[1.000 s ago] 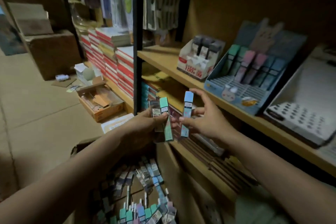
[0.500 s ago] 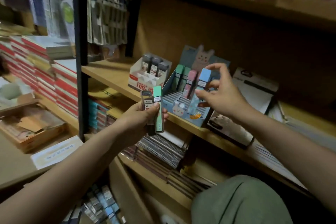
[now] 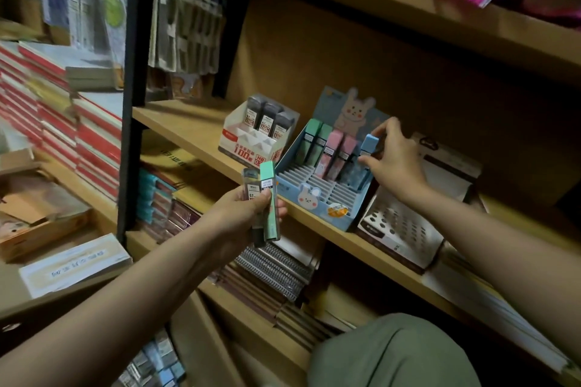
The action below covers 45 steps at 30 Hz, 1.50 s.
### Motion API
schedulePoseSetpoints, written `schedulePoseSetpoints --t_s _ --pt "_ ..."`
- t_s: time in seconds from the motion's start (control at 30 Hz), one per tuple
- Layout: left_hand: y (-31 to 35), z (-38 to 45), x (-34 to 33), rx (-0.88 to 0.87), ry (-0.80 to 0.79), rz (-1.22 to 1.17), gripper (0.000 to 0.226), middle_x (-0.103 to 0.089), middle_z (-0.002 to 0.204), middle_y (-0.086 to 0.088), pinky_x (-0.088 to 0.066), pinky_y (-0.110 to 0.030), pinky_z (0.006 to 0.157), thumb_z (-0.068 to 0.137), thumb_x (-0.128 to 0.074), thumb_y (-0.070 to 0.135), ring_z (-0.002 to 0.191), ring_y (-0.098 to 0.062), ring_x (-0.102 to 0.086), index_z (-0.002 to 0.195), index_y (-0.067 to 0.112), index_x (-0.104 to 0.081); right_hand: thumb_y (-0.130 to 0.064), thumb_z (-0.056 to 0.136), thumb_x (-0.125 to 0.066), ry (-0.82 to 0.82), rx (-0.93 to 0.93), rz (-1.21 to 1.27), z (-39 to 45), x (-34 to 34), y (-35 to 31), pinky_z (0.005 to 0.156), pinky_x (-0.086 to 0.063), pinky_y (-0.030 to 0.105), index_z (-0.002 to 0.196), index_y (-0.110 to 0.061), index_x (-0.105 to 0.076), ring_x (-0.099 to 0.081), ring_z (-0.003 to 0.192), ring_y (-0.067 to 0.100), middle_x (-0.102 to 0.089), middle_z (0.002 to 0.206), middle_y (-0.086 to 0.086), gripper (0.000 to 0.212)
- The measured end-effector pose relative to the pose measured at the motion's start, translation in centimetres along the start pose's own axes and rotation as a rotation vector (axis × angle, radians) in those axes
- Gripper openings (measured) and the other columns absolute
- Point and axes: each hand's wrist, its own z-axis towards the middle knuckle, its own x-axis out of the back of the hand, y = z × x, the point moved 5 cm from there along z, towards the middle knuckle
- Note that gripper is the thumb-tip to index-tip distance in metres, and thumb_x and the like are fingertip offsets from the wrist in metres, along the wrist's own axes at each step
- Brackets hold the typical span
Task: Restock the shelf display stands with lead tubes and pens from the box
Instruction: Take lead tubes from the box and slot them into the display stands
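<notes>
Head camera, looking forward and down at a wooden shelf (image 3: 188,122) in dim light. The right hand (image 3: 393,160) reaches to a blue rabbit-printed display stand (image 3: 314,198) on the shelf and pinches a blue lead tube (image 3: 369,144) between thumb and fingers, holding it upright at the stand's right end. Beside it in the stand's back row stand two green lead tubes (image 3: 312,143) and two pink lead tubes (image 3: 338,151), all leaning back slightly. The left hand (image 3: 242,210) is held in front of the shelf edge, fingers curled around a mint-green lead tube (image 3: 270,198) and a dark lead tube (image 3: 251,185) together, both upright. Left of the rabbit stand sits a white and red display box (image 3: 251,144) holding three dark grey tubes. To the right sits a white perforated stand (image 3: 399,229). Spiral notebooks (image 3: 276,267) lie on the shelf below. At the bottom edge, more lead tubes (image 3: 160,367) lie loose in a box, only partly visible.
</notes>
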Motion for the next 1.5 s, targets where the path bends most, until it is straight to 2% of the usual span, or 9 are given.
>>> schedulePoseSetpoints --t_s 0.13,0.23,0.43,0.57,0.7,0.83,1.07,1.3,1.5 --pt "-0.2 0.3 0.4 0.003 0.037 -0.018 0.016 -0.071 0.095 -0.010 -0.058 -0.028 0.060 0.100 -0.049 0.014 0.075 -0.014 -0.073 0.114 0.015 -0.057 -0.008 0.080 -0.077 -0.003 -0.017 -0.033 0.2 -0.9 0.7 0.068 -0.050 0.023 0.102 -0.023 -0.044 -0.057 0.078 0.007 -0.050 0.086 -0.015 0.042" --pt "-0.5 0.5 0.5 0.023 0.035 -0.018 0.017 -0.071 0.093 -0.010 -0.057 -0.028 0.059 0.099 -0.049 0.014 0.075 -0.014 -0.072 0.115 0.016 -0.057 -0.009 0.081 -0.077 -0.014 -0.005 -0.040 0.3 -1.2 0.9 0.075 -0.054 0.030 0.111 -0.020 -0.046 -0.059 0.086 0.014 -0.055 0.098 -0.007 0.045" --pt "-1.7 0.9 0.5 0.038 0.056 -0.033 0.016 -0.071 0.095 -0.013 -0.058 -0.031 0.066 0.099 -0.050 0.012 0.079 -0.018 -0.073 0.113 0.014 -0.058 -0.011 0.081 -0.077 -0.013 0.009 -0.038 0.6 -1.3 1.2 0.075 -0.059 0.037 0.115 -0.020 -0.048 -0.065 0.085 0.016 -0.056 0.100 -0.007 0.046" --pt "-2.4 0.9 0.6 0.069 0.070 -0.018 0.015 -0.071 0.099 -0.014 -0.060 -0.031 0.063 0.098 -0.051 0.012 0.079 -0.018 -0.074 0.111 0.015 -0.058 -0.009 0.079 -0.078 -0.009 0.019 -0.023 1.0 -1.3 1.1 0.080 -0.059 0.043 0.114 -0.019 -0.052 -0.065 0.089 0.019 -0.060 0.118 0.004 0.044" --pt "-2.6 0.9 0.9 0.068 0.088 -0.001 0.020 -0.069 0.105 -0.015 -0.058 -0.029 0.060 0.098 -0.051 0.012 0.081 -0.018 -0.074 0.117 0.015 -0.056 -0.010 0.077 -0.081 0.000 0.055 -0.044 1.1 -1.1 0.9 0.089 -0.055 0.042 0.111 -0.018 -0.055 -0.060 0.106 0.022 -0.061 0.121 0.006 0.044" --pt "-3.0 0.9 1.1 0.085 0.104 -0.008 0.024 -0.069 0.105 -0.016 -0.058 -0.029 0.060 0.098 -0.051 0.012 0.082 -0.018 -0.073 0.123 0.014 -0.054 -0.009 0.075 -0.081 -0.028 0.052 -0.070 1.6 -1.0 1.0 0.089 -0.055 0.044 0.112 -0.016 -0.056 -0.060 0.105 0.023 -0.060 0.120 0.007 0.045" --pt "-3.2 1.2 1.0 0.102 0.096 -0.030 0.016 -0.070 0.101 -0.016 -0.058 -0.030 0.060 0.098 -0.052 0.012 0.078 -0.018 -0.074 0.113 0.014 -0.057 -0.009 0.075 -0.081 -0.015 0.082 -0.061 1.0 -1.9 1.3 0.091 -0.053 0.040 0.109 -0.015 -0.055 -0.059 0.105 0.022 -0.061 0.117 0.007 0.043" --pt "-2.8 1.2 0.1 0.092 0.034 -0.026 0.017 -0.074 0.089 -0.011 -0.059 -0.027 0.059 0.098 -0.052 0.012 0.077 -0.016 -0.074 0.113 0.010 -0.060 -0.024 0.071 -0.086 0.118 0.119 -0.349 0.6 -2.8 1.0 0.081 -0.050 0.038 0.106 -0.014 -0.060 -0.059 0.103 0.027 -0.061 0.115 0.005 0.044" --pt "-1.7 0.8 -1.0 0.036 -0.070 -0.025 0.018 -0.075 0.090 -0.009 -0.057 -0.023 0.060 0.095 -0.056 0.015 0.077 -0.014 -0.072 0.107 0.005 -0.065 -0.025 0.075 -0.083 0.136 0.029 -0.362 0.5 -3.0 1.6 0.078 -0.044 0.032 0.110 -0.012 -0.064 -0.060 0.101 0.026 -0.061 0.113 0.006 0.043"
